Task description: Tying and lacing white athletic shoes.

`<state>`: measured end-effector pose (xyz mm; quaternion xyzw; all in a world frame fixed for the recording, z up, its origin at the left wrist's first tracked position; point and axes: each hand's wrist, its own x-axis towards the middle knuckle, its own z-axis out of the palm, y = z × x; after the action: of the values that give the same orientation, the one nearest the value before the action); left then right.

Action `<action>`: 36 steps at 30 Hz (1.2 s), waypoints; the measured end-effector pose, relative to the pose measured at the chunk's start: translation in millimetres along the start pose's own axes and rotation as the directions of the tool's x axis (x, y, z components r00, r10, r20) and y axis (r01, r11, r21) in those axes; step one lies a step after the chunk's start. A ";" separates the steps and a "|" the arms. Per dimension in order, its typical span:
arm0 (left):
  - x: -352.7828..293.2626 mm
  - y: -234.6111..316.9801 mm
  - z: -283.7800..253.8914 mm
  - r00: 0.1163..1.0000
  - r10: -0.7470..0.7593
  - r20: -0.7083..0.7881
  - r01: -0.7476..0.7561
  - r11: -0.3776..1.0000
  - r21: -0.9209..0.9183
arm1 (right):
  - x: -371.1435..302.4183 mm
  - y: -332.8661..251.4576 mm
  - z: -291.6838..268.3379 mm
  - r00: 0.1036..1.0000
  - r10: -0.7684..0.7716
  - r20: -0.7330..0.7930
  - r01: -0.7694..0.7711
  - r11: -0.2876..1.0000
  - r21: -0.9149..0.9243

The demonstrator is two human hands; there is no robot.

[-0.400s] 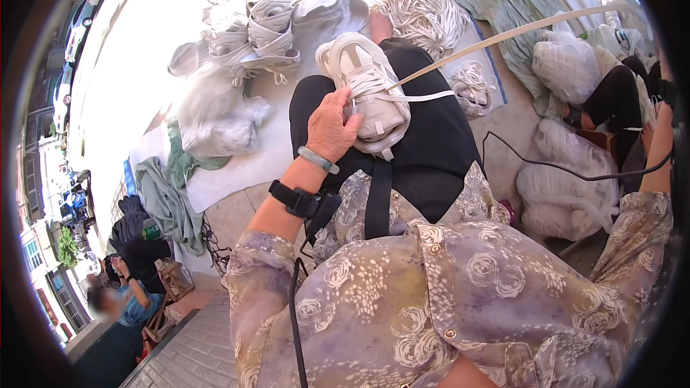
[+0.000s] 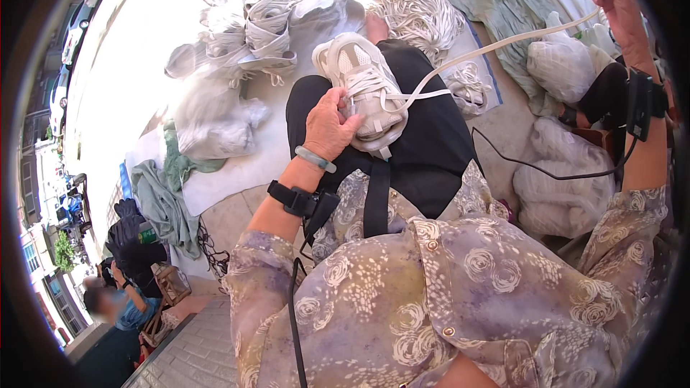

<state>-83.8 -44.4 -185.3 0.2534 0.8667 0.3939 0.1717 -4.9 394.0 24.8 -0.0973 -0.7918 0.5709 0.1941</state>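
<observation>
Pale sheet (image 2: 215,190) underneath. Left hand (image 2: 330,126), nearer, grasps shoe (image 2: 377,115) lying lengthwise, toe away; right hand (image 2: 619,7) well rightward by lace (image 2: 532,34), grip unclear.

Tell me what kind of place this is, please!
Probably an outdoor work spot, perhaps roadside: cars show at far left, a heap of white laces lies ahead, and the left hand steadies a pale shoe.

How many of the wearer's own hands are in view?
2: the left hand holds the pale laced sneaker over the black trousers; the right hand is raised at upper right, near the flat white shoelace.
</observation>
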 end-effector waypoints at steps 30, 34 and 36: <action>-4.2 16.5 1.6 0.991 0.133 0.000 -0.133 0.991 0.032 | 18.7 55.8 113.8 0.921 0.182 0.345 -0.161 0.983 -0.090; -5.1 17.9 0.7 0.996 0.093 0.013 -0.094 0.995 0.034 | 82.7 44.1 26.3 0.968 0.168 -0.187 -0.162 0.986 0.045; -5.7 19.5 1.2 0.984 0.165 -0.074 -0.161 0.985 0.059 | 93.3 39.7 7.9 0.924 0.248 -0.292 -0.267 0.963 -0.028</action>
<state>-72.7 -36.0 -170.6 0.3123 0.8591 0.3933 0.0981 -95.4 435.3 3.6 -0.2882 -0.7544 0.5446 0.2265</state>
